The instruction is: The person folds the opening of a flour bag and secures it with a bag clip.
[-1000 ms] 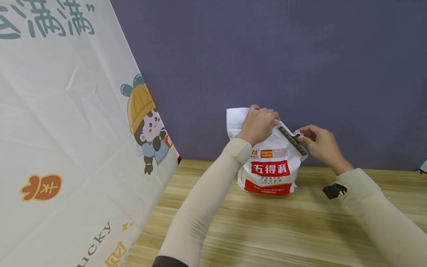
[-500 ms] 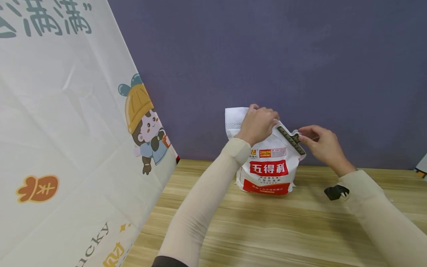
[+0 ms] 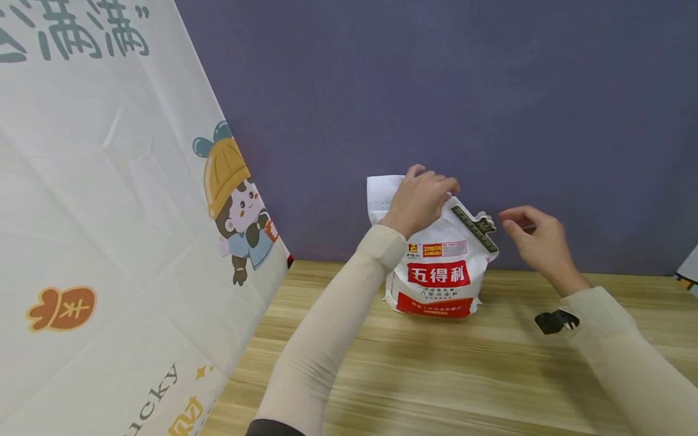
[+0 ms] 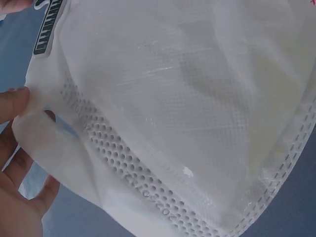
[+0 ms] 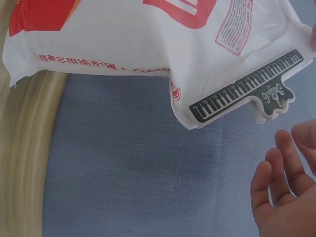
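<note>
A white flour bag (image 3: 436, 242) with red printing stands upright on the wooden table. At its top edge, my left hand (image 3: 420, 200) pinches the plastic; in the left wrist view the thumb (image 4: 14, 104) lies on the near side and a fingertip shows through a handle hole. A black and white bag clip (image 3: 475, 229) with a piano-key pattern sits across the bag's top right corner. In the right wrist view the clip (image 5: 247, 88) grips the folded plastic. Just right of the clip, my right hand (image 3: 537, 239) is apart from it, fingers loosely bent and holding nothing.
The wood-grain table (image 3: 414, 375) runs forward from a dark blue-grey backdrop (image 3: 338, 91) close behind the bag. A white printed sheet (image 3: 109, 212) with cartoon figures stands along the left side. A black piece hangs at the right cuff (image 3: 553, 321).
My right hand has let go of the clip and drawn back to the right. The clip stays on the bag corner. My left hand stays at the bag's top, its fingers slightly raised.
</note>
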Motion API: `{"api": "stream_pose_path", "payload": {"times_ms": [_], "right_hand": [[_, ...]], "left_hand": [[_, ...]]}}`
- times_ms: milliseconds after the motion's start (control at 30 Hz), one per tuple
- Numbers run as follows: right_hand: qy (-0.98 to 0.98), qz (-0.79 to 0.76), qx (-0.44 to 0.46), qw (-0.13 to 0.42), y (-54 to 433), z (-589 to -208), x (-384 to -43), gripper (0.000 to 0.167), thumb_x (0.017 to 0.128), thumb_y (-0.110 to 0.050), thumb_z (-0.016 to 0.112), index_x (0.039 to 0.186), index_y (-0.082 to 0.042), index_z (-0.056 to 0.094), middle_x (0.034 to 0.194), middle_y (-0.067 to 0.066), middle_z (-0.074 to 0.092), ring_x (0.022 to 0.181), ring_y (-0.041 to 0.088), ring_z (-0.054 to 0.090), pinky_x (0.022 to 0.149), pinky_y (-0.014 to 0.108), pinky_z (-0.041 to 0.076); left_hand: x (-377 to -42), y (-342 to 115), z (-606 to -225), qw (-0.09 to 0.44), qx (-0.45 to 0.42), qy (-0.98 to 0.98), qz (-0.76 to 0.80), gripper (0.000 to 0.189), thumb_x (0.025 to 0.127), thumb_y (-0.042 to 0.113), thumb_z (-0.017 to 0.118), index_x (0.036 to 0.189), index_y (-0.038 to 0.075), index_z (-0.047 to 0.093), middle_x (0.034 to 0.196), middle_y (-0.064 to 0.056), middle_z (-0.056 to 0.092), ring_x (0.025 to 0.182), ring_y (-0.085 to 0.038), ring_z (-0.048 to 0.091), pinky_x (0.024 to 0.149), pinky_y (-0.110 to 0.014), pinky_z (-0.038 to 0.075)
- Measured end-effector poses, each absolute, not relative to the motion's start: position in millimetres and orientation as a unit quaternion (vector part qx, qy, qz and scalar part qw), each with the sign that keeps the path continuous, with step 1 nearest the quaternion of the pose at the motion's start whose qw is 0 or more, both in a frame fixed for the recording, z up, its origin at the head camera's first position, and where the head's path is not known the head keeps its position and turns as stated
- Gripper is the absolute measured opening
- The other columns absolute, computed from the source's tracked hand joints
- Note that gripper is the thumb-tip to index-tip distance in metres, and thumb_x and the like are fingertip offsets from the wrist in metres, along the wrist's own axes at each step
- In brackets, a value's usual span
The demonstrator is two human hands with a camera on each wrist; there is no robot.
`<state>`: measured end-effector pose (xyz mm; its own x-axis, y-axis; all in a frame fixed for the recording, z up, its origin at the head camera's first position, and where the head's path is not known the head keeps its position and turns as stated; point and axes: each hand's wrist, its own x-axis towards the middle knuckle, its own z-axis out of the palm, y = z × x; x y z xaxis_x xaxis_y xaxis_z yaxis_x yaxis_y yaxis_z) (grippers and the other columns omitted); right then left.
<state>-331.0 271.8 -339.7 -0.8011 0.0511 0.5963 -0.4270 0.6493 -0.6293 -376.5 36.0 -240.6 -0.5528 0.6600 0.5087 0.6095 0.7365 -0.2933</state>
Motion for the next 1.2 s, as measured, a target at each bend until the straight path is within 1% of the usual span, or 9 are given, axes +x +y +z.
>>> {"api": "stream_pose_path", "payload": {"times_ms": [100,267,433,600,700,867,1033,1200], "right_hand": [[-0.859,0.405,0.105,0.294,273.4,-341.4,-329.0,0.029,0.095,-0.031,0.054,0.113,-0.011,0.064,0.101,0.004,0.062,0.087,0.011,0.052,0.070,0.018,0.039],[-0.865,0.404,0.100,0.279,275.2,-342.2,-324.3,0.030,0.095,-0.034,0.053,0.113,-0.014,0.064,0.101,0.004,0.062,0.086,0.012,0.053,0.067,0.019,0.041],[-0.871,0.399,0.098,0.268,278.0,-345.7,-319.6,0.030,0.095,-0.037,0.053,0.112,-0.015,0.064,0.099,0.003,0.061,0.083,0.013,0.054,0.062,0.020,0.041],[-0.856,0.413,0.096,0.297,278.9,-352.4,-316.1,0.022,0.094,-0.031,0.056,0.107,-0.017,0.065,0.093,0.005,0.063,0.077,0.012,0.053,0.059,0.019,0.040],[-0.842,0.424,0.094,0.320,277.6,-355.8,-314.4,0.017,0.093,-0.028,0.059,0.103,-0.017,0.067,0.086,0.006,0.063,0.068,0.012,0.052,0.055,0.020,0.039],[-0.834,0.434,0.095,0.328,275.5,-360.2,-311.2,0.013,0.092,-0.025,0.060,0.100,-0.018,0.067,0.077,0.003,0.061,0.058,0.013,0.048,0.048,0.023,0.036],[-0.830,0.436,0.096,0.335,275.6,-365.6,-306.9,0.011,0.091,-0.022,0.061,0.099,-0.016,0.068,0.075,0.005,0.060,0.055,0.013,0.046,0.047,0.023,0.035],[-0.831,0.436,0.096,0.333,276.1,-370.3,-301.7,0.012,0.090,-0.021,0.063,0.100,-0.015,0.067,0.079,0.005,0.061,0.059,0.011,0.048,0.049,0.020,0.037]], "left_hand": [[-374.9,34.0,-238.2,0.322,-0.365,-0.872,0.046,0.021,0.096,0.025,0.051,0.112,0.033,0.063,0.110,0.017,0.064,0.103,-0.004,0.056,0.108,-0.034,0.021],[-371.4,28.4,-237.3,0.363,-0.364,-0.857,0.036,0.025,0.096,0.021,0.045,0.108,0.032,0.065,0.108,0.017,0.064,0.102,-0.005,0.055,0.105,-0.032,0.026],[-366.1,24.4,-238.1,0.397,-0.367,-0.841,0.020,0.024,0.095,0.023,0.045,0.104,0.031,0.066,0.107,0.015,0.065,0.101,-0.007,0.054,0.102,-0.034,0.030],[-358.3,19.0,-240.0,0.422,-0.374,-0.826,-0.010,0.020,0.093,0.025,0.049,0.101,0.028,0.068,0.102,0.014,0.066,0.096,-0.007,0.055,0.098,-0.032,0.034],[-353.5,13.1,-243.6,0.434,-0.375,-0.819,-0.030,0.020,0.093,0.026,0.050,0.100,0.026,0.068,0.099,0.013,0.067,0.093,-0.007,0.057,0.094,-0.030,0.037],[-342.7,0.5,-256.0,0.461,-0.366,-0.806,-0.061,0.016,0.091,0.025,0.053,0.096,0.022,0.069,0.092,0.012,0.067,0.088,-0.009,0.058,0.087,-0.030,0.040],[-331.7,-12.3,-274.7,0.478,-0.349,-0.802,-0.078,0.013,0.089,0.025,0.057,0.093,0.021,0.069,0.083,0.011,0.065,0.080,-0.010,0.056,0.082,-0.030,0.042],[-327.8,-25.9,-293.9,0.482,-0.328,-0.805,-0.108,0.013,0.089,0.026,0.057,0.089,0.022,0.069,0.079,0.011,0.065,0.077,-0.009,0.056,0.079,-0.029,0.042]]}}
